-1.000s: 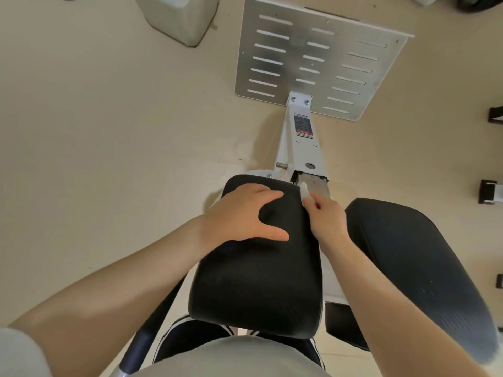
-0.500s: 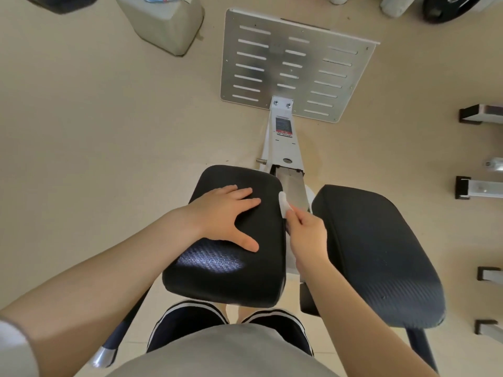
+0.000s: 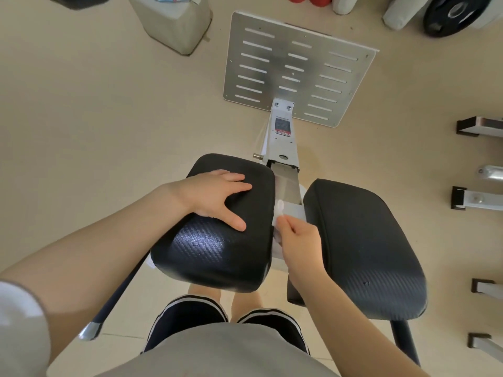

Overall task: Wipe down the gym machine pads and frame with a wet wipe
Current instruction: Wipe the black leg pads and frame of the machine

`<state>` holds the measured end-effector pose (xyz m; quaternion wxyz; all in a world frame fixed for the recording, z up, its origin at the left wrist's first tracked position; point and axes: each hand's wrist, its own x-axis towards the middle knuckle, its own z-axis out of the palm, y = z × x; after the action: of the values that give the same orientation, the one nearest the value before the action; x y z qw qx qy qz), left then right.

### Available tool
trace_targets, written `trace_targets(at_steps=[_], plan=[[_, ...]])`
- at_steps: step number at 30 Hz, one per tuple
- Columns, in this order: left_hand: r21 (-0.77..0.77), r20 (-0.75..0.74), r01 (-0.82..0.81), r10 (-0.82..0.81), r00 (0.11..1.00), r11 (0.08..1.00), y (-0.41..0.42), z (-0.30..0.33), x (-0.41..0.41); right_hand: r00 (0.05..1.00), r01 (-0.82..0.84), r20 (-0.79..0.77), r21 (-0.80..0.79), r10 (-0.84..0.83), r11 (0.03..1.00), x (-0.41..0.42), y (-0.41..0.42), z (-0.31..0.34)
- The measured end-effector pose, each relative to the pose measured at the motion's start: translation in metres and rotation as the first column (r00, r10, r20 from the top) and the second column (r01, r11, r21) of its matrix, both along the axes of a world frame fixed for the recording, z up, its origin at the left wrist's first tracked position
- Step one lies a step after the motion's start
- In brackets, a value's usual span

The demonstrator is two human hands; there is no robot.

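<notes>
Two black pads of the gym machine lie below me: the left pad (image 3: 217, 248) and the right pad (image 3: 362, 246). Between them runs the white frame post (image 3: 283, 140), which ends at a slotted metal footplate (image 3: 299, 69). My left hand (image 3: 217, 198) lies flat on the left pad with its fingers spread. In the gap between the pads, my right hand (image 3: 299, 240) pinches a small white wet wipe (image 3: 279, 210) against the grey metal bracket (image 3: 292, 212).
A grey bin (image 3: 174, 23) stands on the beige floor at the top left. A black weight plate (image 3: 451, 14) and white and red items lie along the top right. Bar ends of other equipment (image 3: 479, 198) stick in from the right. My legs stand under the pads.
My right hand has slid the wipe back toward me along the inner edge of the left pad onto the frame bracket. The view has pulled back; my left hand stays on the pad.
</notes>
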<state>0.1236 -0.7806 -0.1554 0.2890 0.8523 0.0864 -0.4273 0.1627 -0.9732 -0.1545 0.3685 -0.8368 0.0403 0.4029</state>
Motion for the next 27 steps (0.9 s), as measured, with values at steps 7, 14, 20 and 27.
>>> trace_targets(at_steps=[7, 14, 20, 27], plan=[[0.156, 0.111, -0.113, 0.096, 0.989, 0.981, -0.012, 0.014, -0.022, 0.989, 0.143, -0.026, -0.029, -0.144, 0.989, 0.033, 0.037, -0.04], [0.188, 0.326, -0.409, 0.336, 0.884, 0.893, -0.033, 0.025, -0.073, 0.989, -0.064, 0.137, 0.045, 0.057, 0.997, -0.018, -0.009, 0.003], [0.307, 0.372, -0.563, 0.448, 0.813, 0.767, -0.049, 0.031, -0.093, 0.989, -0.01, 0.149, 0.082, -0.002, 0.997, -0.021, -0.005, 0.01], [0.136, 0.321, -0.878, 0.818, 0.477, 0.459, -0.064, 0.036, -0.123, 0.985, 0.135, 0.096, 0.108, -0.146, 0.985, -0.011, -0.001, -0.002]])
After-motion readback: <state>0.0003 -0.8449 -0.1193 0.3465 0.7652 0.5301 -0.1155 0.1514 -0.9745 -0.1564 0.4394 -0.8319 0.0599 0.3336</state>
